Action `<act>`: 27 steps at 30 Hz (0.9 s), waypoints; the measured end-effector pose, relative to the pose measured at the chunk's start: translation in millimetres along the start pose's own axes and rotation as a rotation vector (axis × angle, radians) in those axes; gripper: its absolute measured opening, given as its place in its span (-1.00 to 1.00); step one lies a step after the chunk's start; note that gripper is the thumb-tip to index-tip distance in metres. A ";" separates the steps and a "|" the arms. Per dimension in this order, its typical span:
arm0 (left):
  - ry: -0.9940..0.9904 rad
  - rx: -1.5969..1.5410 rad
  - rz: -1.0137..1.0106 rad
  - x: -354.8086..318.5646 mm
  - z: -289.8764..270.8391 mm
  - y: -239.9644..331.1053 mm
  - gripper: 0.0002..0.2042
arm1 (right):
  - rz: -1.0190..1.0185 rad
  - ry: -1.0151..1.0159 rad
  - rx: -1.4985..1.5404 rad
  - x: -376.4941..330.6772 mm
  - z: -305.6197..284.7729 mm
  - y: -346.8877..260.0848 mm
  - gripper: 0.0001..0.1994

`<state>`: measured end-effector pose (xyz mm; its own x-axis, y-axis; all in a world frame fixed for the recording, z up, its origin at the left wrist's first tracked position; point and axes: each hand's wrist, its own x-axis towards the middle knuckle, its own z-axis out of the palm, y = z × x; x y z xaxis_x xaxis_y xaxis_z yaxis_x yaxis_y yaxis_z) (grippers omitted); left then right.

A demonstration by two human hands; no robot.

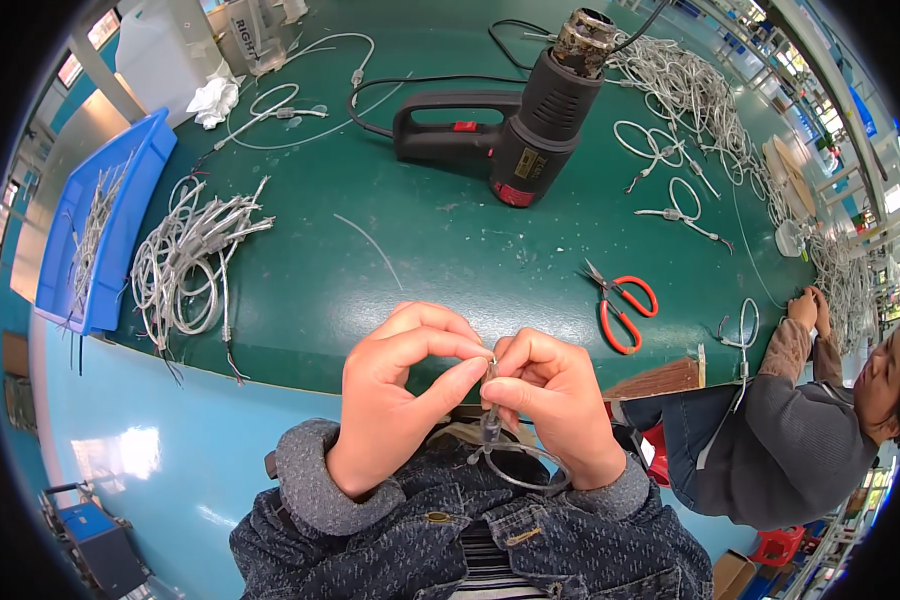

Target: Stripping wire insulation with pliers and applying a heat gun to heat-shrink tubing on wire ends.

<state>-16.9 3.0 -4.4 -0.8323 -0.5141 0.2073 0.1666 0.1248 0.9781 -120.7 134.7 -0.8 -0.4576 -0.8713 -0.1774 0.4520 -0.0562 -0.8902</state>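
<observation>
Close to my body, at the table's front edge, both hands work on a grey cable. My left hand pinches its upper end between thumb and forefinger. Just beside it, my right hand grips the cable lower down, thumb against the curled fingers. A dark, thicker section hangs below the fingertips, and the rest loops under my right hand. What sits right at the pinched tip is too small to make out. Cutting pliers with red-orange handles lie to the right of my hands.
A black heat gun stands on the green table. Left are a cable bundle and a blue tray holding wires. Tangled cables lie far right, single ones nearer. A co-worker sits at right.
</observation>
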 end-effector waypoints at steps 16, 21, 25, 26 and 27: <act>-0.079 0.170 0.091 7.4 -12.0 3.2 -0.84 | 0.049 0.001 -0.075 -0.9 -0.8 -1.7 -0.87; -0.100 0.152 0.072 7.9 -13.3 1.0 -0.84 | 0.071 -0.011 -0.077 -0.4 -1.0 -2.1 -0.86; -0.052 0.154 0.123 7.6 -12.9 -3.4 -0.86 | 0.066 -0.012 -0.085 0.2 -0.6 -2.0 -0.86; -0.065 0.138 0.098 7.5 -13.0 -2.9 -0.85 | 0.065 -0.012 -0.087 0.4 -0.7 -1.9 -0.86; -0.077 0.123 0.072 7.3 -13.0 -2.1 -0.84 | 0.065 -0.012 -0.087 0.6 -0.9 -1.7 -0.86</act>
<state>-16.5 -12.1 -4.7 -0.8594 -0.4337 0.2706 0.1658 0.2643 0.9501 -122.4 134.7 0.2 -0.4201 -0.8774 -0.2318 0.4123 0.0431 -0.9100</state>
